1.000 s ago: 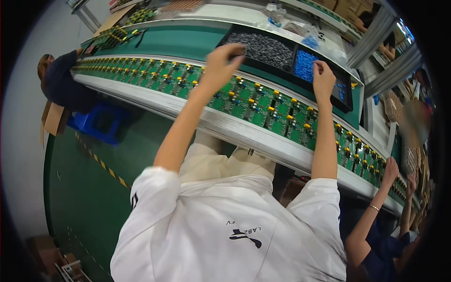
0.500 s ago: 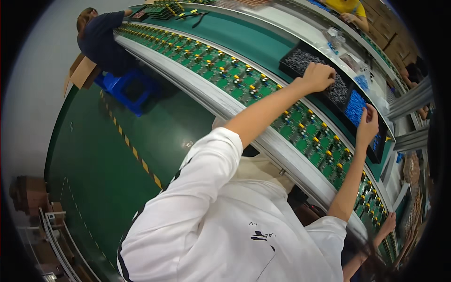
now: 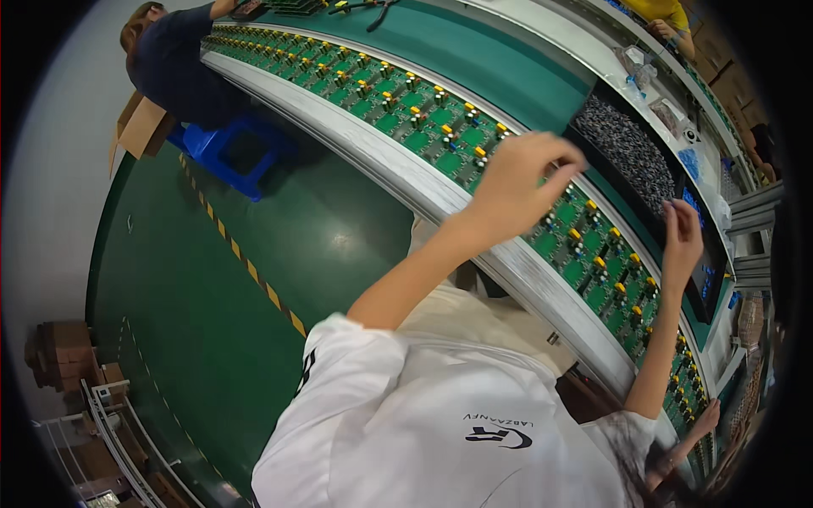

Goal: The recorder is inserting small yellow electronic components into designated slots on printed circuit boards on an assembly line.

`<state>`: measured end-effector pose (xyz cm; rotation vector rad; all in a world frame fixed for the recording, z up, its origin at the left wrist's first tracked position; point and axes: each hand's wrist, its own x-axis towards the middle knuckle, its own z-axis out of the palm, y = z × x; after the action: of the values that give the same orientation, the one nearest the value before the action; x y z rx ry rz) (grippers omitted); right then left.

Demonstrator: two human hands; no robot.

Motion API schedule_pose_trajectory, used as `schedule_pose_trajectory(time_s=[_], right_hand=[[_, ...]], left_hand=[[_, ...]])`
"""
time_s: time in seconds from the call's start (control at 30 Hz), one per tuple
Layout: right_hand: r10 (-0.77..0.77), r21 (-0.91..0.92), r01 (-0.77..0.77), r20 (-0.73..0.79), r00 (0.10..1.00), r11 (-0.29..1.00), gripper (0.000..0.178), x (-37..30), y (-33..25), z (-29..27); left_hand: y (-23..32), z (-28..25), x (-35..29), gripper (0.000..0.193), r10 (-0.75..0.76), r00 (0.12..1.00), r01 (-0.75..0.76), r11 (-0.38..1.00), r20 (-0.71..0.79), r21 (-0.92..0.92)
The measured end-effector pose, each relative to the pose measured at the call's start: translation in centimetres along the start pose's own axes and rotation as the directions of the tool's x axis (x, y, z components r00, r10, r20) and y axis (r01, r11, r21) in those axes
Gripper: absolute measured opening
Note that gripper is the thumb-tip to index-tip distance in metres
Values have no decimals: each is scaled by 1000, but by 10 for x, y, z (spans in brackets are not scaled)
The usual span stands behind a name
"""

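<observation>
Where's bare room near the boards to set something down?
Best patch: the green mat, between the hand tool and the black tray. Floor also shows bare between the striped tape and the metal rail. Crowded: the circuit boards, tightly packed, with the left hand above them and the right hand by the tray.

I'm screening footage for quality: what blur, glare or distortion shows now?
Head view: the bare left hand is motion-blurred, the bare right hand crisper; head view: glare spots the glossy green floor; head view: the long silver metal rail curves from fisheye distortion, corners black.
</observation>
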<state>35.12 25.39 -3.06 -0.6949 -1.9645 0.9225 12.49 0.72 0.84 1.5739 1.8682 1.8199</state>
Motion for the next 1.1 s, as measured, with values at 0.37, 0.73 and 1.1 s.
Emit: schedule_pose_trajectory(time_s=[0.37, 0.73, 1.1], right_hand=[[-166, 7, 201, 591, 789, 980, 15, 43, -123, 256], [-114, -163, 244, 558, 822, 956, 13, 46, -119, 306], [-119, -270, 294, 518, 847, 917, 14, 38, -120, 311]], left_hand=[[-60, -78, -57, 14, 78, 982, -15, 942, -174, 334], [-78, -78, -54, 18, 75, 979, -38, 980, -190, 193], [-81, -75, -57, 19, 93, 976, -53, 978, -196, 203]])
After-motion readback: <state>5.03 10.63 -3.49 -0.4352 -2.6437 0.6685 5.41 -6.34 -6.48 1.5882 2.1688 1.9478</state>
